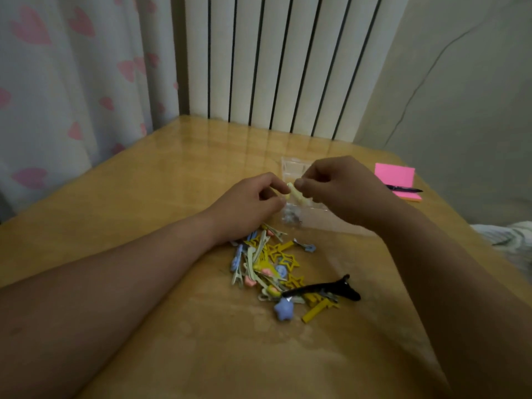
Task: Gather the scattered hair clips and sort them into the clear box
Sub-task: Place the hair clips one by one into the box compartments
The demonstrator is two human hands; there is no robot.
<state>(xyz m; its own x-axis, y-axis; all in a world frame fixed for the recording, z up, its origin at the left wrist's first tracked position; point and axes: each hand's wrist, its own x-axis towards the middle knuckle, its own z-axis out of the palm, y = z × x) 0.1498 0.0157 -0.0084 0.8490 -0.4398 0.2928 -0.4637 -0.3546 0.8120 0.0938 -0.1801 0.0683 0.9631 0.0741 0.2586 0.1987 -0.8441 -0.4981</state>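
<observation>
A: Both hands are up over the middle of the wooden surface [172, 326], and they meet on one pale yellow clip [296, 194].

B: That's it. The left hand [247, 205] pinches one end between thumb and curled fingers, and the right hand [339, 188] pinches the other end, knuckles bunched.

A: And the clear box [293, 167]?

B: Right under and behind that clip, partly covered by the right hand. Something small and greyish shows through its near side; I cannot tell what.

A: The rest of the clips?

B: A loose pile of hair clips [270, 266] lies just in front of the left wrist: yellow stars, blue and pink shapes, pale bars. A long black clip [325, 289] lies across its near edge, with a blue star clip [283, 309] and a yellow bar clip [313, 312] beside it.

A: Off to the right?

B: A pink sticky-note pad [395, 177] with a dark pen [404, 189] resting on it, well apart from the pile. A white radiator [282, 61] and a heart-print curtain [72, 82] stand behind.
</observation>
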